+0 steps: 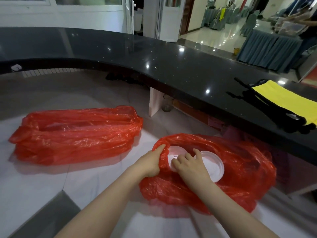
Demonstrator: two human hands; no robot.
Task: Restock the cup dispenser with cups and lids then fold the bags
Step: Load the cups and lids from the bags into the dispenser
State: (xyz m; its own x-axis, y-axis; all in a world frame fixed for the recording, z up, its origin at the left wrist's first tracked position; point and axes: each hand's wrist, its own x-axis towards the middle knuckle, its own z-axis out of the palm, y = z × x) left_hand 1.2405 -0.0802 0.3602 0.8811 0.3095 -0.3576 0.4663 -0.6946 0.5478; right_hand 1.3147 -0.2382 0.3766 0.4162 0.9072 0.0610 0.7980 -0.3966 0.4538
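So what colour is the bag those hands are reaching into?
Red, see-through plastic bag, seen from the head view; white lids show inside.

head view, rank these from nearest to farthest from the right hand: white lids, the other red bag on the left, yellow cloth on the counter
1. White lids: under the right hand, inside the near red bag.
2. Other red bag: on the floor, off to the left.
3. Yellow cloth: up on the black counter, far right.

no readable text, labels, brands, numbers or signs anywhere
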